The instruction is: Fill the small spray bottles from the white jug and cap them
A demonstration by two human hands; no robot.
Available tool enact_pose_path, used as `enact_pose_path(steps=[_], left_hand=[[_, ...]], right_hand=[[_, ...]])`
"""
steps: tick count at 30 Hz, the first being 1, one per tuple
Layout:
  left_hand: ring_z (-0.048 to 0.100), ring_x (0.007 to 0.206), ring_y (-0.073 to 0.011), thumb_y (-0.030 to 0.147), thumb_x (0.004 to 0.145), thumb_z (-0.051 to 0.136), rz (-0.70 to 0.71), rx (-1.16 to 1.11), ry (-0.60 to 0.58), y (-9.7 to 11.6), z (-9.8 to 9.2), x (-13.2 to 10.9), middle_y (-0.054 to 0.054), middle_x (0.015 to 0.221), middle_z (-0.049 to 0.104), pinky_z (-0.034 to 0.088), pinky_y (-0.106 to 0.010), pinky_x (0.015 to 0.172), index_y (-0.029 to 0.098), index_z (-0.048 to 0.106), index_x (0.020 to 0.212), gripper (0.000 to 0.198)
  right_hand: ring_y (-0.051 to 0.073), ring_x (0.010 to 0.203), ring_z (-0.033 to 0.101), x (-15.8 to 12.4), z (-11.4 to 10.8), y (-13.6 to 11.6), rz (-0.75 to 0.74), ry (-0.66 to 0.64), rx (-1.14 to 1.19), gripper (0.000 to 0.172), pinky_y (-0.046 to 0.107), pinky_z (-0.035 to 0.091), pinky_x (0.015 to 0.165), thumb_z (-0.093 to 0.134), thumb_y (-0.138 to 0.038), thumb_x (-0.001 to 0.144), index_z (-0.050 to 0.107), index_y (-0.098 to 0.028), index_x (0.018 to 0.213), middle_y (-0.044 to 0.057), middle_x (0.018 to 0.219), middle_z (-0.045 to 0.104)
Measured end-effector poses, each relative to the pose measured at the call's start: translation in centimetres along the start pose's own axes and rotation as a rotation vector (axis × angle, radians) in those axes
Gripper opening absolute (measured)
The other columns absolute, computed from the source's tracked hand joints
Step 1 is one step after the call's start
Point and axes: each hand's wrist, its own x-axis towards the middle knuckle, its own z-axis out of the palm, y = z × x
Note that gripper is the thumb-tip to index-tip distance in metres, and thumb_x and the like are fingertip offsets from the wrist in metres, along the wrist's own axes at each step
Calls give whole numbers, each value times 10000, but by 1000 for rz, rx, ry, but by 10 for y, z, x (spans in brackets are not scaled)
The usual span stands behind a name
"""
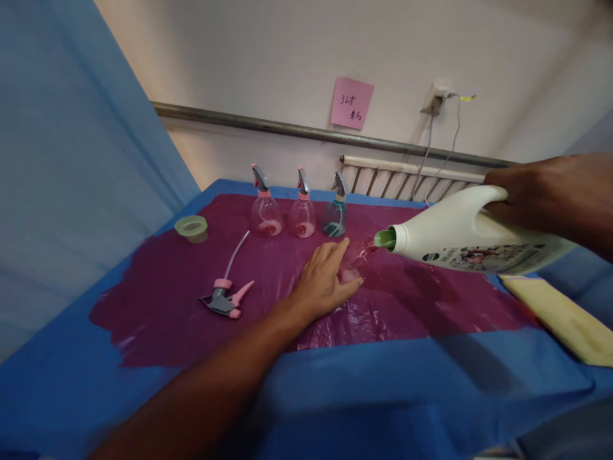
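My left hand (323, 278) is closed around a clear spray bottle (352, 273) without its head, which leans right on the purple plastic sheet. A little whitish liquid shows in this bottle, partly hidden by my fingers. By its handle, my right hand (536, 191) grips a large cream-coloured detergent jug (440, 239), tipped toward the left. Its green-lined spout (385, 239) is at the clear bottle's mouth. To the left of my left hand lies a loose grey and pink spray head (223, 297) with its tube pointing up.
Behind stand two pink-collared spray bottles (265, 214) and a teal spray bottle (334, 217), each with some liquid. A green-tinted cup (191, 229) is at the left. A yellow folded cloth (560, 319) lies at the right edge. A metal rail (287, 131) runs along the wall.
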Motion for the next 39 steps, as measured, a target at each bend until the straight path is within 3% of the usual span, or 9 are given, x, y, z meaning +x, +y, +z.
enact_pose_path(steps=[9,16,22,39], left_hand=[[581,1482,-357,463,949,830,6,7,-1,-3,2,0,-137,1604,599,515,-548,1262,243,441,1743,911],[585,1480,-358,461,946,838,-4,4,-2,-1,1,1,-140,1601,600,516,-539,1270,233,453,1738,909],[585,1476,-358,471,951,835,11,15,4,-3,3,1,-146,1594,606,518,-546,1266,220,452,1737,909],[572,1488,-362,473,950,830,6,-8,1,-1,1,0,-124,1606,585,510,-558,1261,287,442,1738,898]], right_hand=[[288,710,584,1,6,8,-25,13,8,274,382,262,629,551,-583,866,636,-323,892,85,857,722],[283,722,588,1,1,3,-1,1,-16,266,372,275,633,550,-565,862,610,-308,839,83,838,703],[289,752,616,0,-1,1,7,-28,-38,281,378,303,623,523,-566,891,652,-317,915,87,912,744],[267,725,597,0,-3,0,32,-34,-16,250,369,306,616,569,-552,867,628,-309,860,74,863,724]])
